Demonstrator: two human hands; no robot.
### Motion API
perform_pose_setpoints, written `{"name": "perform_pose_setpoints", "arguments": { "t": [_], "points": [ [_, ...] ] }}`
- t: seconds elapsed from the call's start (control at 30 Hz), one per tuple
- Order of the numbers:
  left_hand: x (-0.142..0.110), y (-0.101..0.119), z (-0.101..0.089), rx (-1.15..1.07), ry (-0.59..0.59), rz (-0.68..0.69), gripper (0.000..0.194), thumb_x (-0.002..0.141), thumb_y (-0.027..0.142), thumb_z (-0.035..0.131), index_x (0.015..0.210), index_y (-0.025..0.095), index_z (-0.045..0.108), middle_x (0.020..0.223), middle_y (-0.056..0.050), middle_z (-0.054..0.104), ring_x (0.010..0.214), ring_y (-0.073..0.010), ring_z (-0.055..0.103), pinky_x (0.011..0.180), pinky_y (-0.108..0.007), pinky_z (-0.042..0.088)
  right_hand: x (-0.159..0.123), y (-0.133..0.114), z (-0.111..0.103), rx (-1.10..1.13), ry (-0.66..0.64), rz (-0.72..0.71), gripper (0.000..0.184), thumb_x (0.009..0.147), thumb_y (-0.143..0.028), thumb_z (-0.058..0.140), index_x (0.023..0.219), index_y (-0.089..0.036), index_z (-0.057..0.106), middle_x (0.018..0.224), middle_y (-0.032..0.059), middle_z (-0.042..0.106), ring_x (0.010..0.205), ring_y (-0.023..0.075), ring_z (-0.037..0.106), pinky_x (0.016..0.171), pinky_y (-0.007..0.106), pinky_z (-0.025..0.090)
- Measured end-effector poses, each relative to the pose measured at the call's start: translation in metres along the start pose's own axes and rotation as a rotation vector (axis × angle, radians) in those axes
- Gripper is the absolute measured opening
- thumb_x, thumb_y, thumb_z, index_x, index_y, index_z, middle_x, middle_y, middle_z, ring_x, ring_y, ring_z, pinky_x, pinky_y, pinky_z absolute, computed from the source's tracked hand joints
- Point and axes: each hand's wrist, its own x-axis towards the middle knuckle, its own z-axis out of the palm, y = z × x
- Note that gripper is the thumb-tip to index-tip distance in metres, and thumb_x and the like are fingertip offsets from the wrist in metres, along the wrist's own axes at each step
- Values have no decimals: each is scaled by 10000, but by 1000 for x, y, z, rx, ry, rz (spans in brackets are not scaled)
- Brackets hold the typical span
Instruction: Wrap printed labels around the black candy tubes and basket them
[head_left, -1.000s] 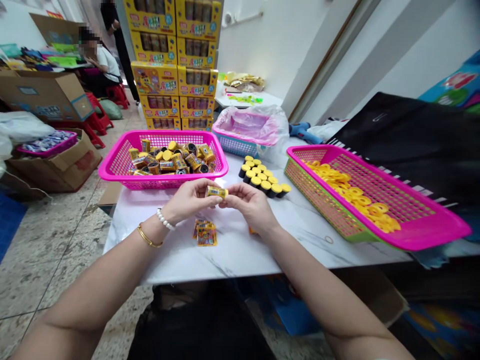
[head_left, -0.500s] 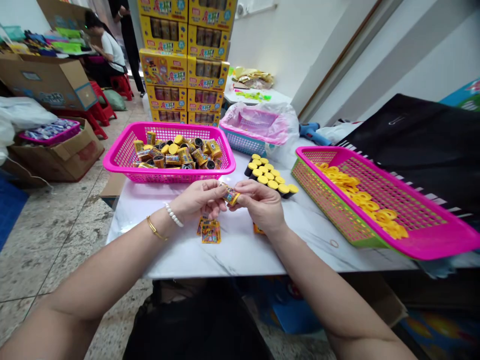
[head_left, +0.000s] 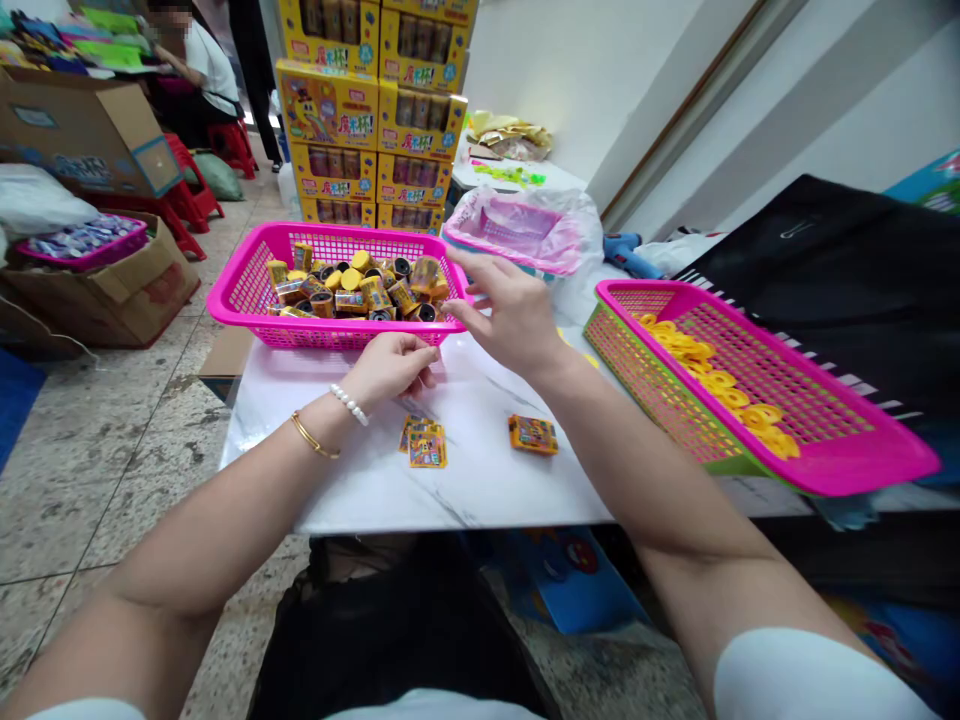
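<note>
R hand (head_left: pixel 510 310) now off the tube (head_left: pixel 425 272), fingers spread, released; tube's blurred at pink basket's (head_left: pixel 315 326) R end, in or just over, can't tell. L hand (head_left: pixel 394 368) curled nr front rim, grip unclear. Orange pkt stack (head_left: pixel 533 435) now uncovered.

A: What are you reading on the stacked yellow boxes (head_left: pixel 352 125)?

B: The same Chinese title is repeating across their fronts: 魔 is coming first, 杯 and an exclamation mark are closing it. The middle character is looking like 术, but its styling is keeping me from being sure.

A: And the blue round badges (head_left: pixel 365 53) on those fronts?

B: They're carrying print too small for reading.

A: The cardboard box (head_left: pixel 112 145) at the left?

B: Pale lettering is showing low on its side, but I'm not making it out.

A: The packets (head_left: pixel 427 447) on the bench (head_left: pixel 465 500), and the cylinders (head_left: pixel 350 302) in the basket (head_left: pixel 315 336)?

B: Both are bearing colourful print, all coming out too tiny.
</note>
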Motion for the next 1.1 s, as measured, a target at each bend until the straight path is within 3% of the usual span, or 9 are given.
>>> {"name": "perform_pose_setpoints", "arguments": {
  "t": [0.1, 0.23, 0.33, 0.47, 0.63, 0.8, 0.9, 1.03, 1.1],
  "points": [
    [6, -4, -5, 314, 26, 69, 197, 870, 104, 560, 691, 126, 639, 572, -28, 662, 425, -94, 557, 442, -188, 402, -43, -21, 1, -130, -30, 5, 141, 933, -275, 655, 949, -216, 782, 857, 46, 725, 777, 185, 666, 768, 340, 562],
    [6, -8, -6, 479, 26, 190, 166, 856, 155, 598, 708, 134, 670, 599, -38, 694, 476, -108, 593, 501, -192, 423, -112, -40, 19, -19, -285, 34, 67, 875, -216, 730, 917, -213, 781, 842, 45, 698, 776, 182, 638, 705, 312, 530],
    [4, -8, -3, 480, 20, 214, 153, 861, 196, 624, 727, 141, 674, 605, -34, 700, 486, -112, 599, 514, -195, 428, -132, -41, 35, 26, -335, 74, 57, 852, -161, 743, 819, -207, 750, 805, 37, 686, 825, 195, 616, 744, 321, 517],
    [2, -8, -1, 436, 30, 193, 194, 877, 229, 622, 709, 139, 655, 630, -47, 701, 484, -107, 594, 505, -198, 420, -126, -35, 36, -11, -230, 19, 130, 894, -155, 683, 776, -203, 711, 771, 37, 669, 799, 197, 596, 745, 335, 509],
    [-5, -2, -2, 188, -93, 112, 377, 881, 473, 648, 719, 132, 651, 702, -67, 698, 546, -117, 617, 496, -210, 429, -107, -27, 11, -142, 129, -32, 98, 912, -226, 691, 826, -216, 735, 769, 40, 657, 763, 196, 594, 721, 354, 498],
    [-14, 1, 4, -70, -238, 120, 195, 779, 315, 742, 754, 128, 691, 642, -22, 650, 564, -92, 564, 507, -187, 398, -94, -28, 1, -130, 208, -41, 82, 906, -252, 694, 843, -243, 745, 773, 43, 658, 760, 203, 600, 723, 369, 504],
    [-10, -1, 4, -192, -160, 170, 98, 702, 147, 754, 773, 120, 692, 697, -28, 689, 618, -94, 604, 602, -210, 458, -94, -27, 4, -33, 201, 63, 71, 896, -302, 698, 929, -246, 726, 856, 51, 686, 819, 212, 634, 760, 382, 528],
    [-3, -4, 3, -205, -71, 218, 100, 696, 77, 729, 776, 110, 680, 762, -43, 714, 697, -114, 654, 712, -250, 507, -94, -17, 9, 237, 165, 385, 439, 825, -475, 747, 1159, -204, 659, 981, 75, 709, 850, 208, 662, 757, 372, 548],
    [-2, -7, 3, -165, -91, 237, 136, 713, 102, 737, 839, 115, 686, 724, -27, 699, 670, -119, 645, 683, -250, 504, -92, -14, 11, 411, 49, 545, 452, 822, -541, 723, 1087, -177, 685, 927, 74, 722, 787, 186, 662, 689, 329, 538]
  ]
}}
